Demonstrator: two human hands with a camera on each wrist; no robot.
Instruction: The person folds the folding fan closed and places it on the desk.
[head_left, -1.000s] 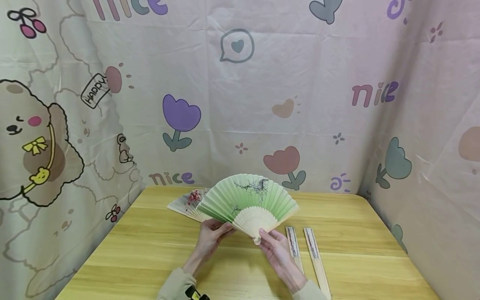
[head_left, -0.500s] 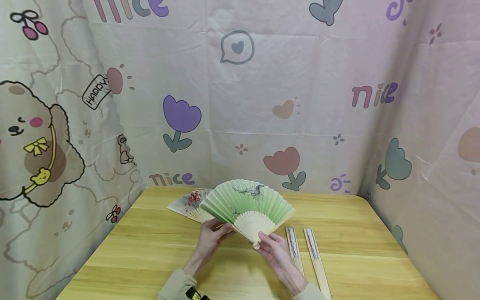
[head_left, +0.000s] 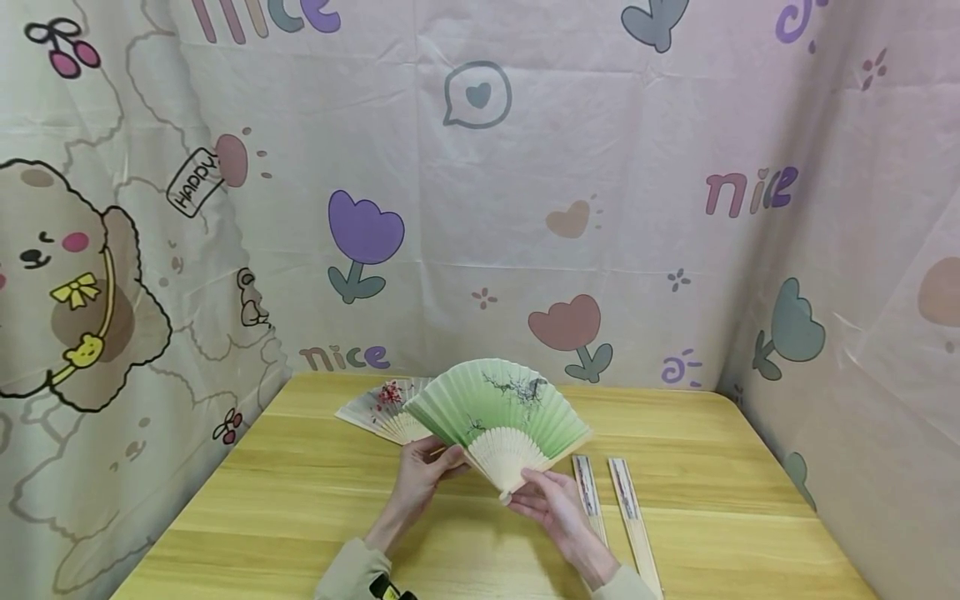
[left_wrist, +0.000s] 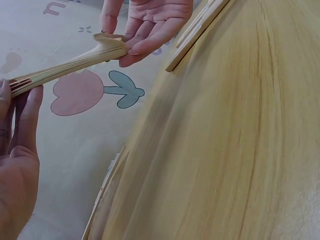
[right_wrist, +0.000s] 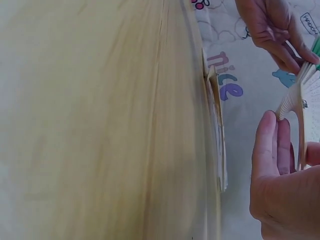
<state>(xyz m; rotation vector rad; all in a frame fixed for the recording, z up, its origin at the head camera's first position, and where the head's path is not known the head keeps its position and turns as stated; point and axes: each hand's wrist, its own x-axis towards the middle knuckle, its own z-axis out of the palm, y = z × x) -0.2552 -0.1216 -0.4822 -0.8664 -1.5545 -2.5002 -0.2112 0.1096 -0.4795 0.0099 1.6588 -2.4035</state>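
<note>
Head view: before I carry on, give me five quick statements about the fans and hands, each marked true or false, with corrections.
1. The left hand and right hand both hold the green fan. True.
2. The green fan is folded shut. False: it is spread open.
3. The red-blossom fan is partly hidden behind the green fan. True.
4. The two folded fans lie beside the left arm. False: they lie by the right arm.
5. The table has a yellowish wood-grain top. True.
</note>
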